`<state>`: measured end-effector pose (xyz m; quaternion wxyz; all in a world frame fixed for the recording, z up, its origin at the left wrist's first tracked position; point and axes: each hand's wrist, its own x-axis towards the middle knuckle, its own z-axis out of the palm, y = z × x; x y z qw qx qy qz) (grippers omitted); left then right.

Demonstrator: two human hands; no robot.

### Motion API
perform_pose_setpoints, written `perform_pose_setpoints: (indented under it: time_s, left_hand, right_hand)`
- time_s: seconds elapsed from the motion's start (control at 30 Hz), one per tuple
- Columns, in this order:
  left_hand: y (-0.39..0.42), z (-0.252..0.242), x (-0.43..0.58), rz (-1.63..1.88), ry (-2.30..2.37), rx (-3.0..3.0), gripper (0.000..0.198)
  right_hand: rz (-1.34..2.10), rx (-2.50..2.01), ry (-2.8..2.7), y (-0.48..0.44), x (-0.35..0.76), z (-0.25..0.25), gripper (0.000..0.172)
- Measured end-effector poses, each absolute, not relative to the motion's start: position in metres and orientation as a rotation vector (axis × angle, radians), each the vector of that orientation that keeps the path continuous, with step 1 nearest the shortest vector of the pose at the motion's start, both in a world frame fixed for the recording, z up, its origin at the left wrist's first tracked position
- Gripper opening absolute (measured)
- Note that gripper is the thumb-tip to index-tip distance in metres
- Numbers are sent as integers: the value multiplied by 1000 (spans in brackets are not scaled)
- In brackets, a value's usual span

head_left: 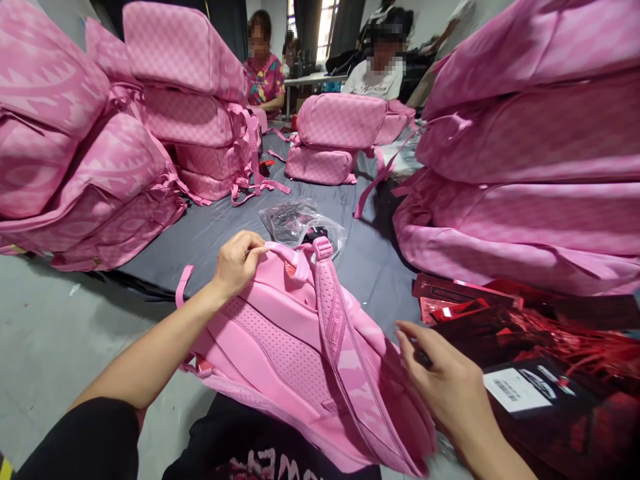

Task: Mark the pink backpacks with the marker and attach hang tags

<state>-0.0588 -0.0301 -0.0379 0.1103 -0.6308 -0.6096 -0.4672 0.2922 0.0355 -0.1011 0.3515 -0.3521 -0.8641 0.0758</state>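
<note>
A pink backpack (pixel 270 337) lies tilted in front of me at the table edge, its perforated back panel and a shoulder strap (pixel 345 347) facing up. My left hand (pixel 240 263) is closed at the backpack's top edge, pinching a pink webbing strap (pixel 283 253) between thumb and fingers. Beside the bag's right side is my right hand (pixel 440 373), fingers loosely bent and apart; a dark patch between them is too unclear to name. Just beyond the bag's top lies a crumpled clear plastic bag (pixel 295 220).
Pink backpacks are stacked at left (pixel 180 120), centre (pixel 340 120) and right (pixel 530 133). A pile of red and black tags (pixel 520 390) sits by my right arm. Two people (pixel 265 80) are across the dark-covered table (pixel 225 223).
</note>
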Motion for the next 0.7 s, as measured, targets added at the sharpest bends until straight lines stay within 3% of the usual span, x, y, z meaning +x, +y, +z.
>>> perform_pose_setpoints:
  time_s: [0.3,0.43,0.5,0.57,0.7]
  left_hand:
    - [-30,-35,-62,-1324,-1803,-1859,18]
    - [-34,-31,-65,-1138,-1780,-1883,16]
    - [-31,-32,-70,-1012,-1889,-1857,13]
    - [-25,-36,-75,-882,-2012,-1781,14]
    - [-22,-40,-79,-789,-2135,-1709,19]
  right_hand:
    - [-276,-1318,-2211,117,239,-82,50]
    - [-98,-1397,-2576,143,222,-102,28]
    - [46,-1407,-2707,147,227,-114,33]
    - [154,-1393,-2652,142,245,-125,50]
    - [224,-1387,-2243,87,316,-143,36]
